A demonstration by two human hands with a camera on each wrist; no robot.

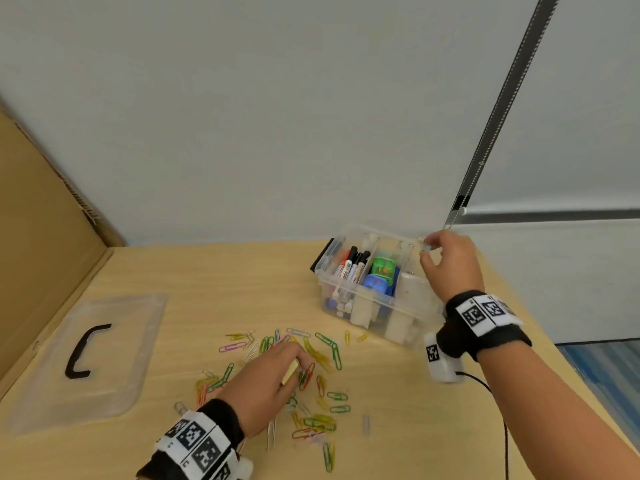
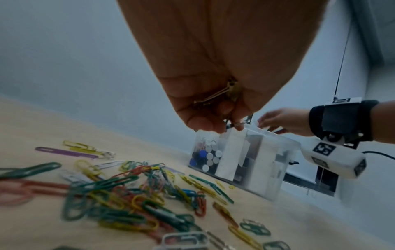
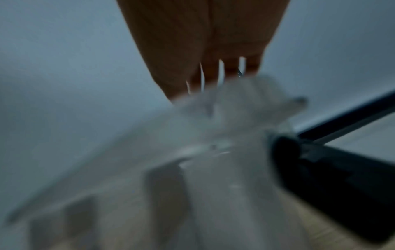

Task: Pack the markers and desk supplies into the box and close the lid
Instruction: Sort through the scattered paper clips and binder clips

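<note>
Two hands work at our wooden counter (image 1: 207, 278). Largest, the clear flat lid (image 1: 114, 382) lies far left, off the clear box (image 1: 374, 313) of markers (image 1: 349, 263). Our right hand (image 1: 450, 261) pinches something small at the box's far corner. Our left hand (image 1: 266, 382) grips bent-wire paper clips (image 2: 132, 189) gathered from the scattered pile.

Right wrist view: heavily blurred; the box (image 3: 213, 152) reads only as a pale smear, and what the right hand (image 3: 205, 50) holds cannot be told. Left wrist view: paper clips (image 2: 119, 191) toward 7 o'clock are smeared, partly cut off. Head view: the left hand (image 1: 266, 386) hides the clips beneath it.
</note>
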